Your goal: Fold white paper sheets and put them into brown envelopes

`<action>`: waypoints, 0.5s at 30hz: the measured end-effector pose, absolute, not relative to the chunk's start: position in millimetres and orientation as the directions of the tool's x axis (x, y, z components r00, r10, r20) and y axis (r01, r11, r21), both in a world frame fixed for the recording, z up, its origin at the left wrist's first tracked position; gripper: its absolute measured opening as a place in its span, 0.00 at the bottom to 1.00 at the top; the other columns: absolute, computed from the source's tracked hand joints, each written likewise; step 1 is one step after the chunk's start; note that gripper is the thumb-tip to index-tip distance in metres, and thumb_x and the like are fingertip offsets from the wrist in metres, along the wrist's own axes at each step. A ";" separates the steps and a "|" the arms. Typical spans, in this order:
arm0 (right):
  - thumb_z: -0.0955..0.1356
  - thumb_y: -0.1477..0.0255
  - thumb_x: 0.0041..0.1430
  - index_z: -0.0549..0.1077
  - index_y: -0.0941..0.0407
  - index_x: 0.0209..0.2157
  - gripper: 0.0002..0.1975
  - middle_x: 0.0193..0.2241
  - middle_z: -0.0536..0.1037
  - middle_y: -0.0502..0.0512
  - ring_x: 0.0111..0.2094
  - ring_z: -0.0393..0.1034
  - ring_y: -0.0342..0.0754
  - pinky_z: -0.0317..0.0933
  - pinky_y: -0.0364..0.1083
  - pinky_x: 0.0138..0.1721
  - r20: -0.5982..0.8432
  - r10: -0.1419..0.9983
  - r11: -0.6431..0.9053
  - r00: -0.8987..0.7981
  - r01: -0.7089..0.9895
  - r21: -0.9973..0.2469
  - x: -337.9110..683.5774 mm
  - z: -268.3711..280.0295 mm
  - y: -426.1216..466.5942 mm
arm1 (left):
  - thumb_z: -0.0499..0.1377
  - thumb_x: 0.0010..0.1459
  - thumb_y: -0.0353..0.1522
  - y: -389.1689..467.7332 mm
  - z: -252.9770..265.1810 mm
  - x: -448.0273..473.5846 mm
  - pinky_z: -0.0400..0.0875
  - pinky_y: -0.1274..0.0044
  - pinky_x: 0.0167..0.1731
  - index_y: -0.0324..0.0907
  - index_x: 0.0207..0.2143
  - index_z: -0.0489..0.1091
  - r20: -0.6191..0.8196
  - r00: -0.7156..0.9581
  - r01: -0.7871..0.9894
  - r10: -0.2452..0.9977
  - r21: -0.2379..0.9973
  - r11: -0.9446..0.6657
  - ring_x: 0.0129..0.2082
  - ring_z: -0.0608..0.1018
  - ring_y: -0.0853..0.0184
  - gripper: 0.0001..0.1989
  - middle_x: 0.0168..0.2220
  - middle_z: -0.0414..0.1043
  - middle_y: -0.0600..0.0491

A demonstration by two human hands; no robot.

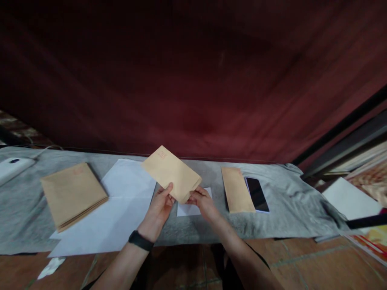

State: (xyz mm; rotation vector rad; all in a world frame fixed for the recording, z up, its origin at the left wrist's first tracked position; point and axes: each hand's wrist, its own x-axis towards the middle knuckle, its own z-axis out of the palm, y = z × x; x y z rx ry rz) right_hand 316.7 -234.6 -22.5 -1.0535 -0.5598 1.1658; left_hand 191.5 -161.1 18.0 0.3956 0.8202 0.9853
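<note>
A tan paper envelope (171, 171) with small red print at its far corner is held up, tilted, above the grey cloth. My left hand (161, 203) grips its near edge, thumb on top and fingers beneath. At the right end, by what looks like the flap or opening, my right hand (201, 199) pinches the envelope. Under my hands lies a small white sheet of paper (186, 210), partly hidden. Another tan envelope (237, 189) lies to the right, beside a dark-screened phone (256, 194).
At the left, a stack of tan envelopes (72, 193) rests partly on large white paper sheets (117, 217). A white device (13, 167) with a cable sits at the far left. Grey cloth (287, 201) covers the narrow table; a dark red curtain (193, 88) hangs behind it.
</note>
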 end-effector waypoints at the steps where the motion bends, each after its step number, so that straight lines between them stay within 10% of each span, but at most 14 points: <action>1: 0.75 0.59 0.47 0.78 0.55 0.36 0.17 0.29 0.81 0.50 0.29 0.75 0.48 0.70 0.48 0.36 -0.162 0.918 0.022 0.363 -0.454 -0.891 319.9 -22.0 -234.8 | 0.63 0.56 0.19 -161.4 16.4 192.8 0.79 0.79 0.37 0.42 0.39 0.76 -0.435 0.319 -0.563 0.842 0.627 0.538 0.33 0.84 0.71 0.12 0.38 0.82 0.54; 11: 0.75 0.56 0.44 0.75 0.52 0.26 0.15 0.24 0.78 0.47 0.29 0.70 0.47 0.64 0.45 0.33 -0.035 0.852 0.078 0.523 -0.192 -0.978 361.5 -20.7 -232.4 | 0.69 0.53 0.29 -185.2 1.0 193.0 0.77 0.76 0.31 0.39 0.33 0.77 -0.448 0.624 -0.122 0.641 0.754 0.645 0.30 0.83 0.64 0.05 0.32 0.82 0.45; 15: 0.74 0.57 0.47 0.75 0.52 0.28 0.14 0.26 0.79 0.47 0.33 0.72 0.49 0.65 0.46 0.37 -0.010 0.861 0.081 0.509 -0.155 -0.985 378.1 -15.1 -238.1 | 0.69 0.53 0.41 -189.1 7.6 185.9 0.77 0.71 0.32 0.43 0.28 0.77 -0.192 0.721 0.133 0.665 0.981 0.140 0.30 0.82 0.59 0.11 0.29 0.80 0.46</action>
